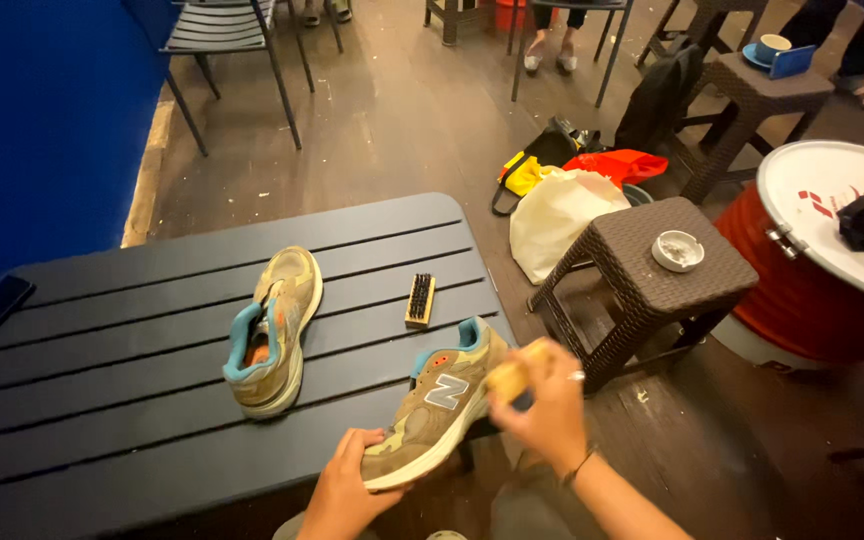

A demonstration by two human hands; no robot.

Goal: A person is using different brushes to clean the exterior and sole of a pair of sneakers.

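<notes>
Holding one shoe (439,412), second shoe (274,331) beside brush (420,300)

Second shoe (272,335), brush (420,300), ashtray (677,250)

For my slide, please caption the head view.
Left hand steadies tan sneaker; right hand rubs it with a brush.

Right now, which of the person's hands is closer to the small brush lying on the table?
Right. The right hand is just below and right of the brush; the left hand sits lower, gripping the toe of the sneaker.
</notes>
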